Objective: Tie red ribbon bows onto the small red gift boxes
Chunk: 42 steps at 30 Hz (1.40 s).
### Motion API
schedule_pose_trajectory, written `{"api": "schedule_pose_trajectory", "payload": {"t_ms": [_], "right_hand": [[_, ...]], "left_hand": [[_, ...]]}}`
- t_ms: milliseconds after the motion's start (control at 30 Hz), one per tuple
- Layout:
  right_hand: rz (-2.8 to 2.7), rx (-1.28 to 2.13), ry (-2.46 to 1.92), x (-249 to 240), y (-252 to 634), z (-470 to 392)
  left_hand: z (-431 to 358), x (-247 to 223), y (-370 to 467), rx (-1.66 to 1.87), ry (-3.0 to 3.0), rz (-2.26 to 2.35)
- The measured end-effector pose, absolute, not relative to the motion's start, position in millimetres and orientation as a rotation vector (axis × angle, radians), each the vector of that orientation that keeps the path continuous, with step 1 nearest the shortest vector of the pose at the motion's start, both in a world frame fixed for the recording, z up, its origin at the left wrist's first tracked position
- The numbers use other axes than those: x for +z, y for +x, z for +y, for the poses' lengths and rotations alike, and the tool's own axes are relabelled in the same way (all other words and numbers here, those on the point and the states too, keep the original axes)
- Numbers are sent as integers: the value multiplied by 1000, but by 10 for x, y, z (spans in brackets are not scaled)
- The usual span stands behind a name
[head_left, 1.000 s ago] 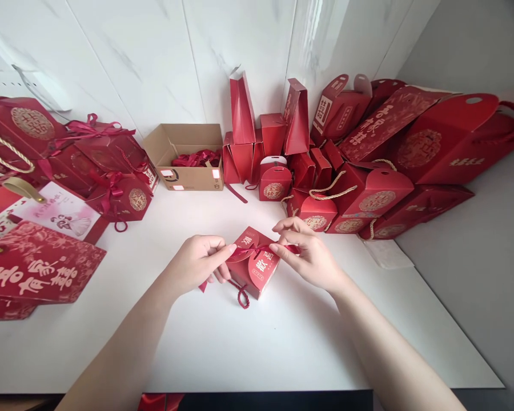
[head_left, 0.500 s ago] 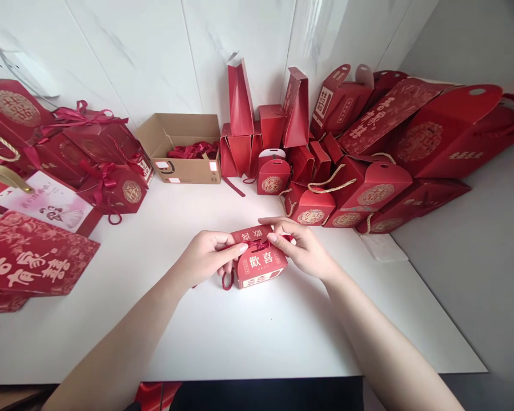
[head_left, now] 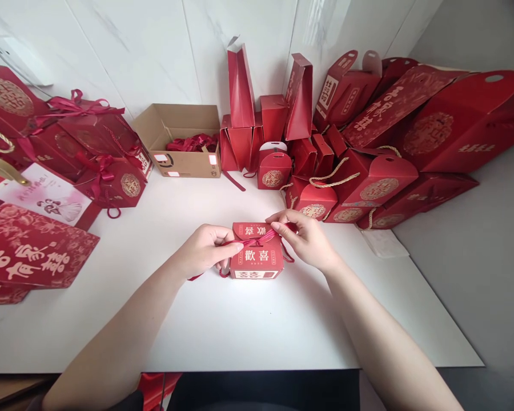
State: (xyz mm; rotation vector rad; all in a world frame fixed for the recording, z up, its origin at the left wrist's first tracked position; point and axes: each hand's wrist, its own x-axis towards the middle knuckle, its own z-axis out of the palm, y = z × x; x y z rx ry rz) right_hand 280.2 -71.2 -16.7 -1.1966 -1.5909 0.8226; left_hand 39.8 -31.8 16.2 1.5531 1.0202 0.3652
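Note:
A small red gift box [head_left: 257,260] with white lettering and a pale front panel stands on the white table in front of me. Across its top runs a dark red ribbon [head_left: 261,237], crossed or knotted at the middle. My left hand [head_left: 208,250] pinches one side of the ribbon between thumb and fingers at the box's left edge. On the other side my right hand [head_left: 302,234] pinches the ribbon's other part near the top right corner. Red cord loops hang at both sides of the box.
An open cardboard box [head_left: 188,164] with red ribbons inside stands at the back. Red gift boxes [head_left: 377,188] are stacked at the right. More tied boxes [head_left: 111,185] and a red bag [head_left: 38,251] with white lettering lie at the left.
Both hands now stretch the ribbon out to the sides, where before they held it bunched over the box top. The box has turned slightly to face me more squarely.

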Motion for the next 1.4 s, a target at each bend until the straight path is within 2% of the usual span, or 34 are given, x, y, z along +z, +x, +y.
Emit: {"api": "schedule_pose_trajectory", "payload": {"t_ms": [267,467,867,1067,1167,1300,1400], "right_hand": [[-1626,930,-1212,-89,2805,-766],[-1639,1002,-1164,-92,2743,-794],[-1730,858,-1195,-118,2809,-759],[-1702,922,-1166,-143,2823,-745],[-1711,910,-1149,-151,2836,-730],[-1649,836,-1181,-197,2761,-732],[-1536,731,-1265,-257,2661,-746]], "left_hand": [[-402,290,487,405,1530,1106],[-399,192,492,435,1600,1077],[-284,136,416,407,1727,1017],[-273,186,379,358,1654,994],[-319,188,418,488,1710,1078],[-420,96,531,853,1724,1210],[-472,9,601,941,1671,1261]]}}
